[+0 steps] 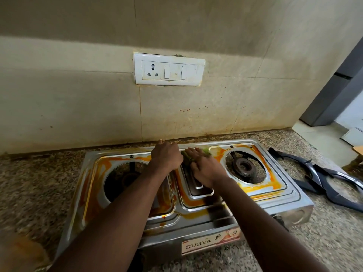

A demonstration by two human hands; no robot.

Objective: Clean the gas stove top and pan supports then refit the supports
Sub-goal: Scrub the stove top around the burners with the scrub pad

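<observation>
Finds right hand [204, 167] pressing flat on green scrubber [186, 159] at stove top [279, 195] centre rear, left hand [165, 156] curled alongside, grasp unclear; places pan supports [322, 173] on surface [324, 242] at frame right, nearer right hand.

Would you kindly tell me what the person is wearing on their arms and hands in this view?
Nothing that I can see: no sleeves reach into view, and the left hand and the right hand carry no gloves, rings, watch or bracelet.

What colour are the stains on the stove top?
Orange-yellow stains, shown clearly in the head view.
</observation>
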